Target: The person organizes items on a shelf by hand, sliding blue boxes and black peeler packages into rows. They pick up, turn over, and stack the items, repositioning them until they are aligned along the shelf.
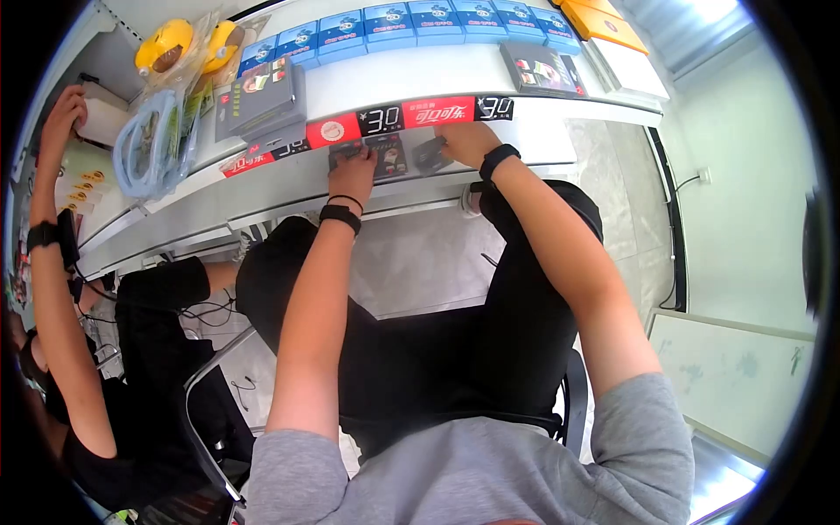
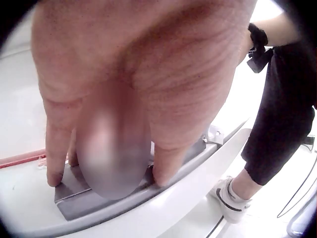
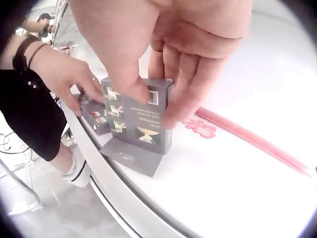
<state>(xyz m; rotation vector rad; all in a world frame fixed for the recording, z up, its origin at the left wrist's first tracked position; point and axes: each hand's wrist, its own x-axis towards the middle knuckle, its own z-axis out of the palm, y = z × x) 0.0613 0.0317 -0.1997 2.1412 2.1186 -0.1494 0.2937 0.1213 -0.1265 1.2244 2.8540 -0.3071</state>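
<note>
- Right hand, upper centre of the head view: thumb and fingers pinch the dark grey box, upright at the centre of the right wrist view. A slotted grey panel lies at its foot; whether attached, cannot tell.
- Left hand, to the left of it: fingers reach down onto a second grey box, lower left of the left wrist view. Blur covers the middle; whether it is pinched or merely touched, cannot tell.
- Risk, judged: either box could drop over the front edge if nudged, since both stand near it.
- Risk, judged: the slotted panel could crease if the upright box is pressed down on it.
- Risk, judged: the right hand could knock the price strip, just above, if lifted abruptly.
- Count, lower shelf: one box under each hand, two noted.
- Count, price strip: three "30" figures, the leftmost partly covered.
- Count, upper shelf: two grey piles, left and right; boxes per pile unclear.
- Count, top of frame: eight blue boxes in the front row; two yellow toys, upper left.
</note>
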